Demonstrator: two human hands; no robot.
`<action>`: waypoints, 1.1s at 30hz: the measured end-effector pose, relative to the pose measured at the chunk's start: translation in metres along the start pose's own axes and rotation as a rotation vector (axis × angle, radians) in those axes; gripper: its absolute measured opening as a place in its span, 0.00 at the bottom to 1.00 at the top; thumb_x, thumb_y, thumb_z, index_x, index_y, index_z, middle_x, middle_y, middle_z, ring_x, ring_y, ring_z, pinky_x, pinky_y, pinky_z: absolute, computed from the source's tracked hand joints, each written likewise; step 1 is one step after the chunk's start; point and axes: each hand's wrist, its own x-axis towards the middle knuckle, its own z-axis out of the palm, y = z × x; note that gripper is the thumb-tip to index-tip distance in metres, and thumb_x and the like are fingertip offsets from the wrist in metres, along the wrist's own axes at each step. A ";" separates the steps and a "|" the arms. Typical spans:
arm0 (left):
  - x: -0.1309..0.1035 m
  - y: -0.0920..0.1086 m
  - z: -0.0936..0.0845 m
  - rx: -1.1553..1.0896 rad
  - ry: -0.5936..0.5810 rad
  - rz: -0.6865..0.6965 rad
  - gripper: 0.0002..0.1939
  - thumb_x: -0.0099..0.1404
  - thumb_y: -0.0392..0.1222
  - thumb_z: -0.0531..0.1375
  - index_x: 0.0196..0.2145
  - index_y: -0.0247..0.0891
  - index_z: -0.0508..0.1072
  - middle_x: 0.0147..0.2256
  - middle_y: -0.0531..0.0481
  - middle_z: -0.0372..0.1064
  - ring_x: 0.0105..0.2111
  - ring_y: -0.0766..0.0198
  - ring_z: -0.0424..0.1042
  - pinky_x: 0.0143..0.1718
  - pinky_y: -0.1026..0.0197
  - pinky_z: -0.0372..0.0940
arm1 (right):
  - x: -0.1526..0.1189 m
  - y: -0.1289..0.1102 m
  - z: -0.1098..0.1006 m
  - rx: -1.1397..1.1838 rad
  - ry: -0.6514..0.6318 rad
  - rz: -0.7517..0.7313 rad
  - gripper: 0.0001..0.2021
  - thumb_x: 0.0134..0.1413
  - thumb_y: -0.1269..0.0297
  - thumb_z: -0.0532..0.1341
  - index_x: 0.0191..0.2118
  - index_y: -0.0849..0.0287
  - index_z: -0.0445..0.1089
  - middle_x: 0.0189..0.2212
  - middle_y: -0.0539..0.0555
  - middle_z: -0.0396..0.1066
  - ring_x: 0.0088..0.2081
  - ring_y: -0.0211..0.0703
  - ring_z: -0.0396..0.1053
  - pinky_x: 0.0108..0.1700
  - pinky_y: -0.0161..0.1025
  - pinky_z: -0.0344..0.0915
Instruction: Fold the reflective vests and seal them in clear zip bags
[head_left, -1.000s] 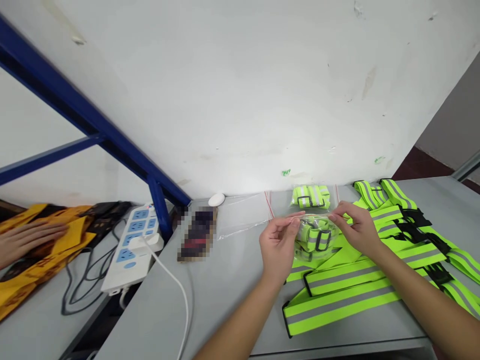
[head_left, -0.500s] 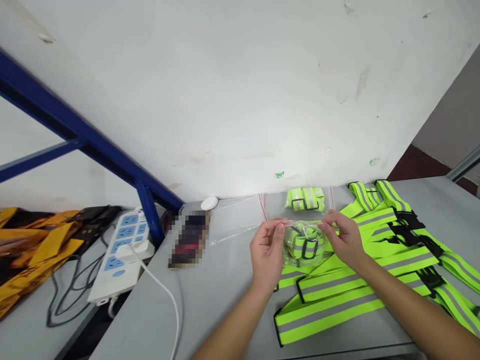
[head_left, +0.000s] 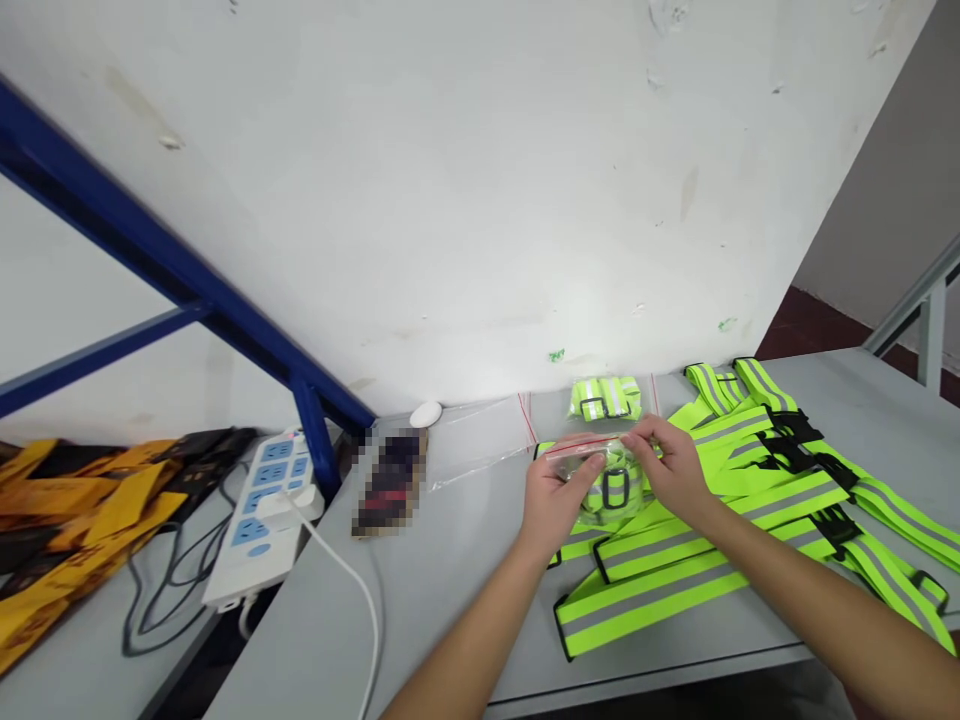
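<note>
A clear zip bag (head_left: 611, 492) with a rolled yellow-green reflective strap and black buckle inside is held up between both hands. My left hand (head_left: 556, 492) pinches the red-lined top edge at its left part. My right hand (head_left: 670, 470) grips the same edge at the right end with thumb and fingers. Behind them, near the wall, lies another bagged strap roll (head_left: 606, 398). Loose reflective straps (head_left: 697, 570) with black buckles are spread under and to the right of the hands. Flat clear bags (head_left: 480, 440) lie to the left.
On the grey table (head_left: 450, 590) are a white round object (head_left: 426, 415) and a blurred-out item (head_left: 390, 482). Further left are a white power strip (head_left: 259, 520) with cables, a blue metal frame (head_left: 247, 330) and orange-black straps (head_left: 82, 510). A white wall (head_left: 480, 200) stands behind.
The view has shifted slightly. My left thumb has moved right along the bag's top edge, and the hands are closer together. The red line there now shows more clearly.
</note>
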 end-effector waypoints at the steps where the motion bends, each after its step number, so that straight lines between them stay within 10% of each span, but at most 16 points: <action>1: 0.000 0.000 0.000 0.002 -0.003 0.008 0.12 0.59 0.46 0.64 0.37 0.38 0.79 0.41 0.45 0.77 0.43 0.55 0.74 0.46 0.56 0.68 | 0.000 0.000 -0.001 0.001 -0.004 -0.009 0.11 0.62 0.62 0.56 0.27 0.56 0.64 0.21 0.48 0.62 0.25 0.38 0.60 0.28 0.37 0.58; 9: 0.000 0.002 -0.001 -0.018 -0.033 0.062 0.09 0.59 0.45 0.64 0.36 0.38 0.79 0.41 0.44 0.76 0.43 0.56 0.74 0.46 0.55 0.68 | 0.010 -0.011 -0.012 0.025 -0.115 -0.159 0.04 0.56 0.62 0.63 0.34 0.55 0.72 0.29 0.52 0.68 0.32 0.42 0.66 0.34 0.40 0.64; 20: -0.004 0.006 0.002 -0.060 -0.054 0.124 0.07 0.62 0.45 0.63 0.35 0.40 0.77 0.41 0.45 0.74 0.43 0.58 0.72 0.47 0.57 0.66 | 0.012 -0.018 -0.015 0.126 -0.241 0.087 0.05 0.55 0.60 0.64 0.33 0.54 0.74 0.31 0.52 0.68 0.34 0.42 0.68 0.37 0.41 0.66; 33: -0.004 0.010 0.002 -0.074 -0.002 0.043 0.07 0.60 0.45 0.64 0.30 0.39 0.78 0.37 0.44 0.74 0.40 0.57 0.73 0.42 0.57 0.68 | 0.009 -0.022 -0.012 0.049 -0.216 0.040 0.04 0.58 0.63 0.62 0.33 0.55 0.72 0.29 0.51 0.64 0.31 0.40 0.65 0.33 0.38 0.64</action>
